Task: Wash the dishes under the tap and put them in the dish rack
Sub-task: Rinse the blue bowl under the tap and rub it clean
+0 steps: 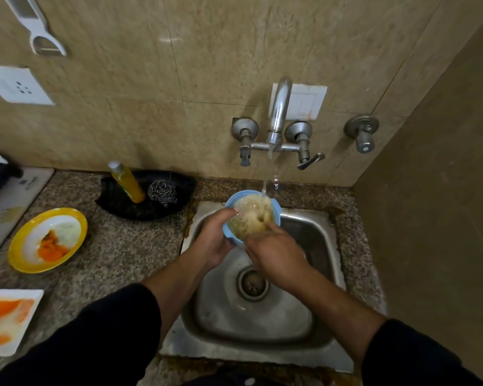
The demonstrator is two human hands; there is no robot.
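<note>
Holds the blue bowl above the far end of the sink, straight below the tap, to catch the running water inside it. Grips the bowl's near-left side with the left hand, thumb hooked over the rim and palm wrapped round the outer wall, apparently to steady it and tip the mouth toward the stream. Reaches into the bowl with the right hand, fingertips down among the yellowish suds or residue, probably to rub the inner wall. Cannot tell, through foam and splash, whether pinching anything or merely pressing with bent fingers. Works over the basin, presumably to send dirty run-off to the drain rather than onto the counter. Leaves a yellow plate and a white square plate, both smeared orange, on the counter at left, well apart from the sink. Stores a soap bottle and steel scrubber in a black tray just beside the basin, within easy reach. Shows no certain dish rack. Places the task early: one bowl mid-wash, two plates unwashed.
</note>
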